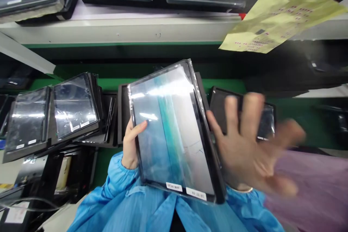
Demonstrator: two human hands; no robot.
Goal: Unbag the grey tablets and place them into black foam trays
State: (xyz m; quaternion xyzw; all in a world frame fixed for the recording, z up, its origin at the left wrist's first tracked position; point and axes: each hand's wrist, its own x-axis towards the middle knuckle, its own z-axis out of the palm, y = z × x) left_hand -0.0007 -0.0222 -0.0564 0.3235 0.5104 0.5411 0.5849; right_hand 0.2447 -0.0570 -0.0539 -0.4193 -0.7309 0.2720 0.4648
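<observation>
A black-framed, tablet-like screen (168, 134) in clear plastic film is tilted in front of my chest. It shows a blue, teal and pale picture, with bright glare across it and two white labels along its lower edge. My left hand (133, 141) grips its left edge, the thumb lying on the front and the other fingers hidden behind. To the right of the screen, my right hand (250, 148) is blurred by motion, its fingers spread and holding nothing. One finger comes close to the screen's right edge; whether it touches, I cannot tell.
Stacks of similar wrapped screens (74, 105) lean on the left, with more dark panels (227, 101) behind my right hand. A white shelf edge (152, 30) crosses above, where a yellow paper sheet (282, 18) hangs. Purple material (312, 185) lies at lower right.
</observation>
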